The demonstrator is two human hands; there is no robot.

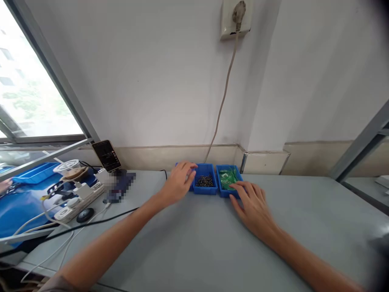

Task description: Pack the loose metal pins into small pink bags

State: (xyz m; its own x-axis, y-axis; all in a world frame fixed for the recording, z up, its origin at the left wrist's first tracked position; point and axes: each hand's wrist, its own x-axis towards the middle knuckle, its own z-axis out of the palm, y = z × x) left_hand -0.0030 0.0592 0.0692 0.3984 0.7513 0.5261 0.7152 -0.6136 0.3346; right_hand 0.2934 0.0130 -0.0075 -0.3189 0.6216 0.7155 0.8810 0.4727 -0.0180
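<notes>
Right hand (253, 207), fingers (249, 190) spread, could tip the green-filled bin (225, 194) beneath them by snagging it; left hand (178, 183), pinch unclear.

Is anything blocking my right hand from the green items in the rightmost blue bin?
Nothing visible stands in the way. The right hand reaches over the near right corner of the rightmost blue bin, fingertips at the green items; whether they touch, I can't tell.

bins (206, 191): smooth plastic | screws (204, 181): shiny metal | green packets (226, 177): glossy, plastic-looking | counter (194, 239): smooth, low sheen | wall (152, 89): matt
</notes>
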